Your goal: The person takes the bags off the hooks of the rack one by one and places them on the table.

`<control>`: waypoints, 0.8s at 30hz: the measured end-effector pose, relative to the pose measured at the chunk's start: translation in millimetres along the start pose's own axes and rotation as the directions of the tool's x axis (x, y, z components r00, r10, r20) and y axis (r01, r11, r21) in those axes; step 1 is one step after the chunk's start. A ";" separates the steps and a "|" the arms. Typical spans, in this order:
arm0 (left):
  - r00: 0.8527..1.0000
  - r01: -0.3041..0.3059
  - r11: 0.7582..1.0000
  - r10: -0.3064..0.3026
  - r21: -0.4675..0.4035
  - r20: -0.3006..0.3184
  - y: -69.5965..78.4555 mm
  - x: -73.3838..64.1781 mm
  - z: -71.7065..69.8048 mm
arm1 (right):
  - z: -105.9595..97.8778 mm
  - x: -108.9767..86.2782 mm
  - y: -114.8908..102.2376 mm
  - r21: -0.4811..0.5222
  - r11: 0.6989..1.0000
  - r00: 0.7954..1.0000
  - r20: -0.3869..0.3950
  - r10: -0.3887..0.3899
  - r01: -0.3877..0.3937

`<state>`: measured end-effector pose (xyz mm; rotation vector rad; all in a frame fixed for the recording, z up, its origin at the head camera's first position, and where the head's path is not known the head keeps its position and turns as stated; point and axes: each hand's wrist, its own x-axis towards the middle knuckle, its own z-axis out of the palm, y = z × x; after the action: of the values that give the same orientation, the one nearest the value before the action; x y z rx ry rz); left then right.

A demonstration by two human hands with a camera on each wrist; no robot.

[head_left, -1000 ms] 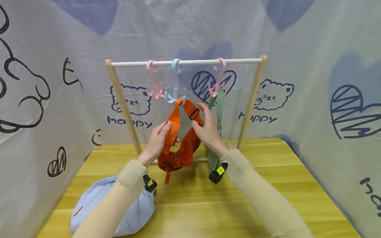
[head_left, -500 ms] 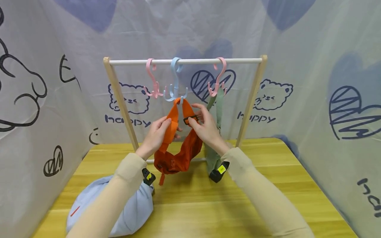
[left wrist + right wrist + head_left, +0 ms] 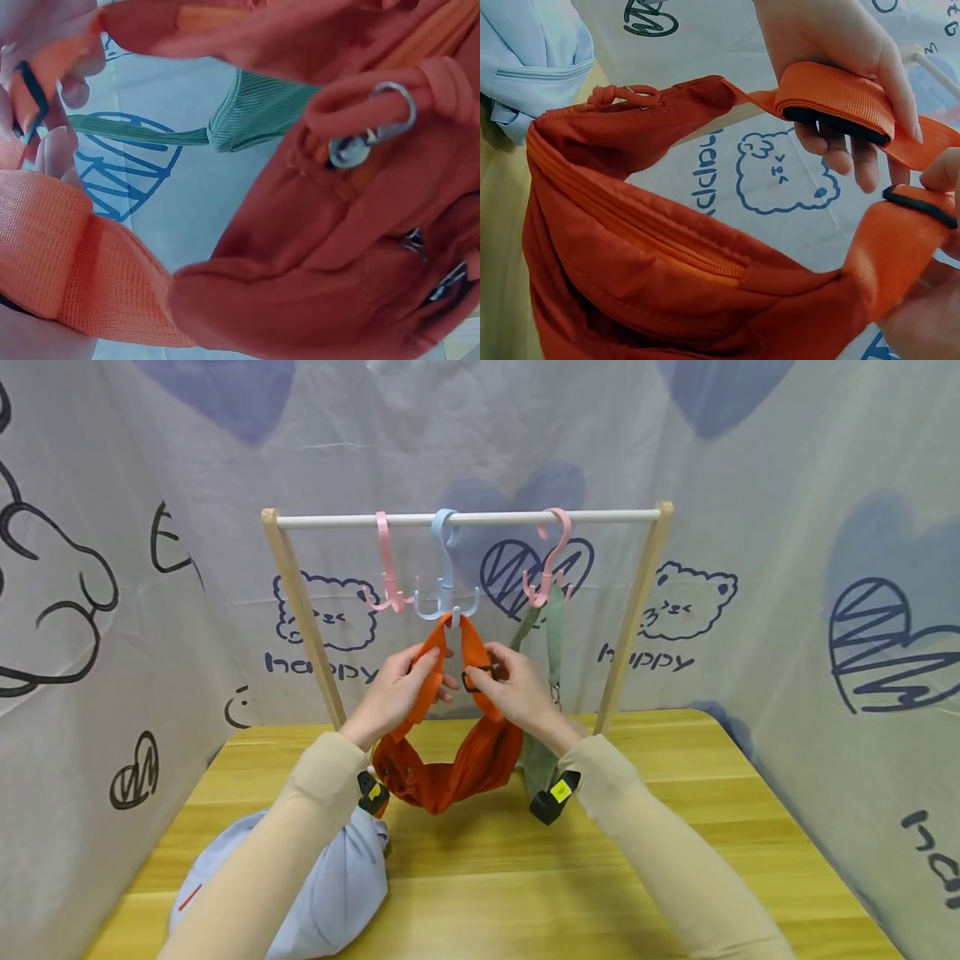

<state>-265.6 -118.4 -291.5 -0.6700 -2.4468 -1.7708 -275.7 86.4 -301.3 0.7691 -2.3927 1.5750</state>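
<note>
An orange-red sling bag hangs by its bright orange strap from a prong of the light blue hook. My left hand holds the strap on the left side, thumb in front and fingers behind. On the right side, my right hand pinches the strap at a black slider buckle. In the right wrist view a second black buckle sits under the strap's folded webbing by the left hand. The bag's body droops between both hands, its zipper facing the right wrist camera.
A white rail on wooden posts carries the blue hook and two pink hooks. A green bag hangs from the right pink hook, behind my right hand. A pale blue bag lies on the wooden table, front left.
My right hand has come down to the buckle and grips the strap there. Both sides of the strap are drawn apart, and the bag's body hangs wider. The left pink hook has turned.
</note>
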 end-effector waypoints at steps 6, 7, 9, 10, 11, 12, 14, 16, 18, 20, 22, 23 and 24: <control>1.000 -0.018 1.000 0.019 0.025 -0.023 2.0 3.0 1.2 | 3.1 0.8 -5.2 0.030 0.998 0.996 0.082 0.046 -0.049; 0.999 -0.022 1.000 0.022 0.020 -0.029 3.0 4.0 1.6 | 3.8 1.3 -5.7 0.031 0.998 0.995 0.085 0.048 -0.050; 0.999 -0.023 1.000 0.023 0.005 -0.042 6.0 5.5 1.5 | 5.0 3.0 -6.3 0.039 0.999 0.997 0.073 0.035 -0.038; 0.999 -0.025 1.000 0.025 -0.006 -0.046 7.7 6.8 1.4 | 5.2 4.2 -6.2 0.067 0.997 0.997 0.071 0.029 -0.034; 0.999 -0.023 1.000 0.022 -0.018 -0.050 9.1 8.2 0.7 | 4.9 5.3 -6.5 0.090 0.995 0.997 0.073 0.034 -0.041; 0.999 -0.016 0.999 0.013 -0.043 -0.051 10.6 9.7 -0.1 | 4.7 6.6 -7.0 0.122 0.991 0.996 0.078 0.044 -0.053; 0.999 0.015 0.996 -0.019 -0.084 -0.044 14.6 12.3 -2.2 | 3.8 9.0 -8.8 0.199 0.977 0.994 0.089 0.058 -0.075; 0.998 0.058 0.992 -0.061 -0.110 -0.021 18.9 13.7 -4.6 | 3.6 11.0 -12.0 0.281 0.953 0.991 0.107 0.082 -0.109; 0.994 0.113 0.985 -0.113 -0.131 0.004 23.6 14.4 -7.1 | 3.7 12.5 -16.1 0.335 0.931 0.987 0.115 0.112 -0.145; 0.987 0.162 0.979 -0.160 -0.124 0.031 27.8 15.6 -9.4 | 3.5 13.3 -20.2 0.367 0.914 0.984 0.115 0.139 -0.172; 0.981 0.194 0.976 -0.191 -0.096 0.041 31.9 16.8 -11.1 | 3.3 14.1 -23.5 0.392 0.898 0.980 0.109 0.168 -0.197; 0.979 0.204 0.975 -0.202 -0.083 0.040 33.7 17.6 -11.6 | 3.2 14.5 -24.9 0.406 0.890 0.978 0.106 0.180 -0.208; 0.978 0.208 0.976 -0.206 -0.062 0.036 35.4 18.4 -11.8 | 3.1 14.7 -26.0 0.422 0.880 0.976 0.104 0.191 -0.217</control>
<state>-271.6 -114.5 -250.5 -0.4617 -2.5723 -1.9329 -274.6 70.9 -275.6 0.6533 -2.2479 2.2473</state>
